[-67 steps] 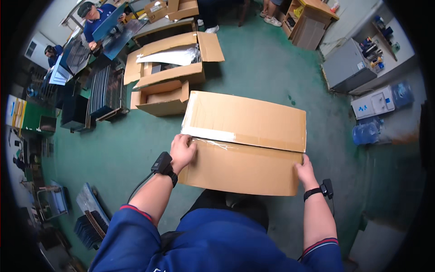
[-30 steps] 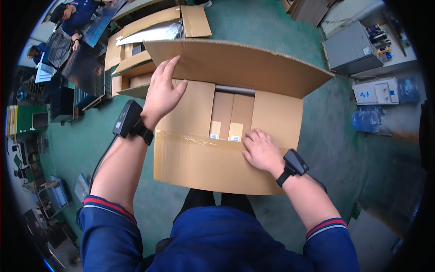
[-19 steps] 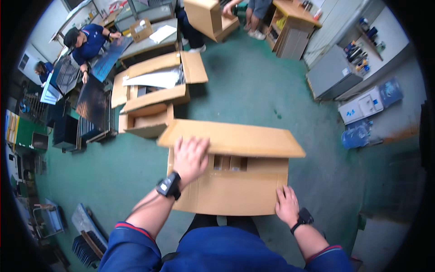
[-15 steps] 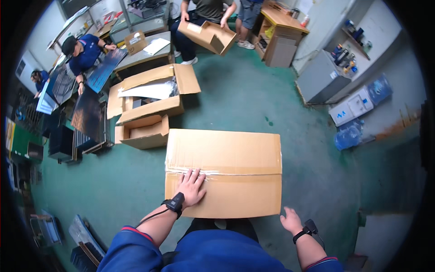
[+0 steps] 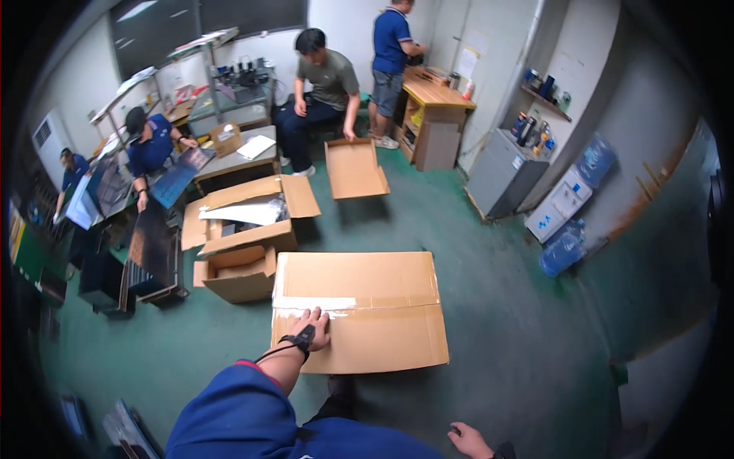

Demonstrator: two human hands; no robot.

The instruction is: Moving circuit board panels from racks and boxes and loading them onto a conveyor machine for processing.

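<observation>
A large brown cardboard box (image 5: 382, 340) with its top flaps closed stands right in front of me. Shiny clear tape (image 5: 325, 304) lies along the left part of its middle seam. My left hand (image 5: 315, 329) rests on the top just below that seam, palm down, fingers stretched out and somewhat apart. Off the box's near right corner, my right hand (image 5: 470, 441) hangs low over the floor with nothing in it. Its fingers look loosely apart. A dark device is strapped on each wrist.
Behind the box at left are an open carton (image 5: 252, 239) holding white sheet material and a smaller open carton (image 5: 237, 283). A seated person holds a shallow cardboard tray (image 5: 355, 172). Others work at left and at a wooden desk (image 5: 432, 90). A water dispenser (image 5: 560, 205) stands right.
My view has tilted up, showing more of the room. My left hand stays on the box; my right hand is lower and farther from it. The seated person has lowered the cardboard tray.
</observation>
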